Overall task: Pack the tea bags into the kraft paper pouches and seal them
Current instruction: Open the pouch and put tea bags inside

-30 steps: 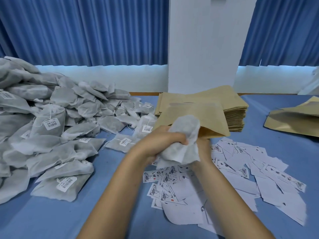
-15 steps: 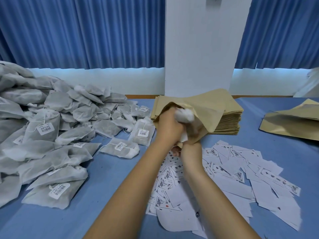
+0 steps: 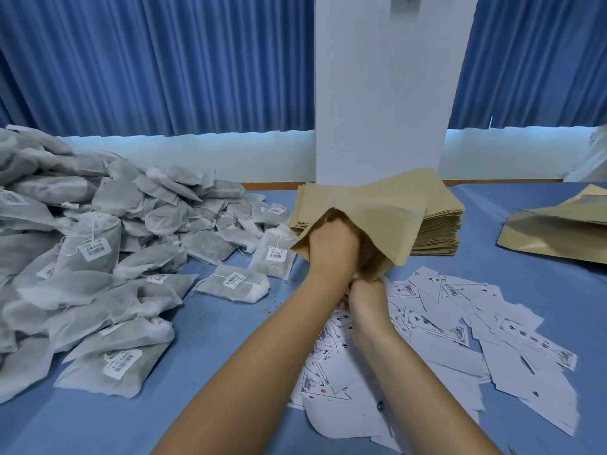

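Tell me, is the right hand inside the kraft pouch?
No, the right hand pinches the kraft pouch by its near edge from outside; the left hand is pushed into its mouth.

1. Left hand [image 3: 331,244]: fingers are sunk in the mouth of the kraft pouch [image 3: 387,218]; the paper hides whatever they hold.
2. Right hand [image 3: 364,298] grips the pouch's near corner; fingertips are covered by the left wrist.
3. Pouch stack [image 3: 440,231] beyond the hands: front part is hidden behind the held pouch.
4. Tea bag heap [image 3: 98,241] left of the left hand: cut by the frame edge, tag print too small to read.
5. Brown pouches [image 3: 555,231] far right of the right hand: cut by the edge, blurred.
6. Paper slips [image 3: 460,323] under the right forearm: partly covered, print unreadable.
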A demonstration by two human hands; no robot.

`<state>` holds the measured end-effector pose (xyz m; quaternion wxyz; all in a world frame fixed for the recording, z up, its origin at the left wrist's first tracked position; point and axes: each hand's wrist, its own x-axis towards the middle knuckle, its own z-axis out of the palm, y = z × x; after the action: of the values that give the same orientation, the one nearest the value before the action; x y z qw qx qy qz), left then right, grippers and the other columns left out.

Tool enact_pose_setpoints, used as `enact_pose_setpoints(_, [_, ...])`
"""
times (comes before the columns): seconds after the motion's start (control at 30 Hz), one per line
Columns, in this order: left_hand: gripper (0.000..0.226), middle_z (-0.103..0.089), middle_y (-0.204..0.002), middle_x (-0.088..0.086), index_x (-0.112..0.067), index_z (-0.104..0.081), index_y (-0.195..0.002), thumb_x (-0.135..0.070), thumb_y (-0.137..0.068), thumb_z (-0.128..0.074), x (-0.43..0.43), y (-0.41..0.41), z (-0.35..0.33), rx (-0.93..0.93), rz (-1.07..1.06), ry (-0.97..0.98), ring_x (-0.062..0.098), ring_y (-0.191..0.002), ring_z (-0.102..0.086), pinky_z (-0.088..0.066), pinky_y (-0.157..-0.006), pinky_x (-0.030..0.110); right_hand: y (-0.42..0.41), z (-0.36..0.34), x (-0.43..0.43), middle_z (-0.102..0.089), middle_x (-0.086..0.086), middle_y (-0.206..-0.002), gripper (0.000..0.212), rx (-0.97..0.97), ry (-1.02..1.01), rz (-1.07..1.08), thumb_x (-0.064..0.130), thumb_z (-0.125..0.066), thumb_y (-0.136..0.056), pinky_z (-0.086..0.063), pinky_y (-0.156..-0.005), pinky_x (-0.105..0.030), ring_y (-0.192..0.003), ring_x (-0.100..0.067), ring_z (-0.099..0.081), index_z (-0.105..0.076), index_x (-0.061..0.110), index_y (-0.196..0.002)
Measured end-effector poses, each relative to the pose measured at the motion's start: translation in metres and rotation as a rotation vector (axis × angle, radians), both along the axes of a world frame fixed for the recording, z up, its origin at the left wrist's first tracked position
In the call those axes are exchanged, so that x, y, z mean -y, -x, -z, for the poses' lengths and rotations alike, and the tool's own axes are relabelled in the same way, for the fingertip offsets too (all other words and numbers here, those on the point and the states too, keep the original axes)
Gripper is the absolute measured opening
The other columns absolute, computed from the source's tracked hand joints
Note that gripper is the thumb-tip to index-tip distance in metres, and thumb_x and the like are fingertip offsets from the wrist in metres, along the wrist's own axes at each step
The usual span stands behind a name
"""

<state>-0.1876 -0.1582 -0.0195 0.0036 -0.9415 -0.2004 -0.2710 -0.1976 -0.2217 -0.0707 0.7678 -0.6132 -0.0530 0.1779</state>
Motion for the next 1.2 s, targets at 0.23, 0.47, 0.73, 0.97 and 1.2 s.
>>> enact_pose_setpoints(0.23, [0.022, -0.067, -0.082, 0.01, -0.01, -0.07, -0.086, 0.002, -0.069, -0.064, -0.022, 0.017, 0.006, 0.252, 0.541, -0.369, 0.026, -0.076, -0.06, -0.043, -0.059, 0.03, -0.005, -0.007, 0.008, -0.058, 0.0, -0.044, 0.033, -0.098, -0.102, -0.06, -0.006, -0.03, -0.091, -0.042, -0.037, -0.017, -0.035, -0.009, -0.049, -0.054, 0.005, -0.072])
enact_pose_setpoints(0.47, [0.027, -0.047, -0.131, 0.01, -0.025, -0.059, -0.115, -0.021, -0.088, -0.053, -0.08, 0.038, 0.066, 0.48, -0.384, 0.615, 0.036, -0.127, -0.034, -0.029, -0.099, 0.043, -0.012, -0.009, 0.006, -0.062, -0.005, -0.054, 0.036, -0.107, -0.076, -0.028, -0.01, -0.026, -0.088, -0.04, -0.037, -0.016, -0.034, -0.006, -0.051, -0.057, 0.0, -0.072])
enact_pose_setpoints(0.73, [0.026, -0.047, -0.12, 0.005, -0.02, -0.058, -0.108, -0.04, -0.094, -0.049, -0.079, 0.032, 0.088, -0.152, -0.346, 0.3, 0.032, -0.118, -0.038, -0.022, -0.102, 0.07, -0.019, -0.009, 0.011, -0.062, -0.01, -0.066, 0.032, -0.17, -0.087, -0.02, -0.008, -0.028, -0.091, -0.043, -0.036, -0.016, -0.034, -0.006, -0.052, -0.057, 0.0, -0.078])
enact_pose_setpoints(0.97, [0.054, -0.042, -0.139, 0.007, -0.022, -0.034, -0.133, -0.048, -0.088, -0.05, -0.089, 0.059, 0.085, -0.261, -0.644, 0.081, 0.037, -0.13, -0.033, -0.032, -0.097, 0.064, -0.016, -0.01, 0.012, -0.063, -0.008, -0.066, 0.035, -0.186, -0.087, -0.007, -0.005, -0.03, -0.093, -0.04, -0.035, -0.015, -0.034, -0.005, -0.05, -0.057, 0.003, -0.071])
enact_pose_setpoints(1.2, [0.039, -0.033, -0.13, 0.017, -0.024, -0.046, -0.13, -0.016, -0.092, -0.053, -0.103, 0.058, 0.069, -0.189, -0.676, 0.175, 0.035, -0.116, -0.041, -0.047, -0.08, 0.032, -0.015, -0.012, 0.013, -0.061, -0.009, -0.068, 0.034, -0.214, -0.084, -0.01, -0.006, -0.029, -0.093, -0.042, -0.035, -0.015, -0.032, -0.005, -0.05, -0.055, 0.003, -0.072])
